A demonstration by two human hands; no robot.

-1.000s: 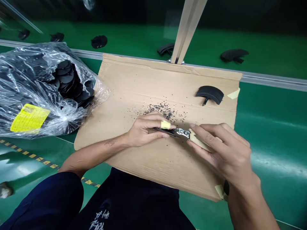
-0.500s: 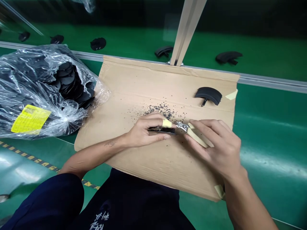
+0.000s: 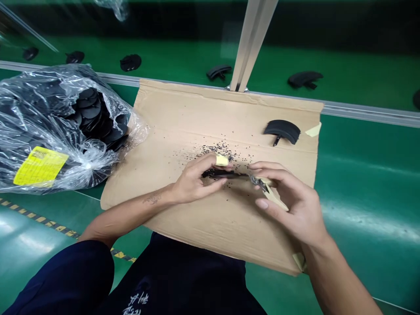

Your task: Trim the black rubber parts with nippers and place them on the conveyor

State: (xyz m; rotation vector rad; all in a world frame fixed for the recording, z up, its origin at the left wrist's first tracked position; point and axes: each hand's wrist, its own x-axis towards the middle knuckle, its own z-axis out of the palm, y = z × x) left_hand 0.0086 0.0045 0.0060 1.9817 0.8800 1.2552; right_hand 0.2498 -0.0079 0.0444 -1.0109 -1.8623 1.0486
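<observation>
A green surface (image 3: 364,183) is being covered mid-view by tan cardboard (image 3: 170,109), with a metal rail (image 3: 370,114) and a post (image 3: 254,43) standing at the back; dark pieces (image 3: 130,62) are sitting beyond the rail. Over on the left, a clear plastic bag (image 3: 19,109) is bulging with black discs (image 3: 90,107); at the cardboard's far right, a curved black part (image 3: 282,131) is lying with its stem toward the near side; loads of tiny black bits (image 3: 215,151) are lying scattered around the middle.

Now the grips: a thin black piece (image 3: 226,174) is being pinched by the left hand (image 3: 200,179), right by the near edge of the scatter; pliers (image 3: 274,199) are being held in the right hand (image 3: 295,197), kinda loosely by the look of it; whether the jaws are parted can't be told, too blurry.

The lineup is what's mattering here: the piece's long axis is running roughly crosswise, left end tucked in the left hand, free end pointing at the pliers' head; the pliers are slanting up and left from the right palm; tip and free end are sitting right together, touching or not can't be told; the right hand is being placed nearer that free end.
</observation>
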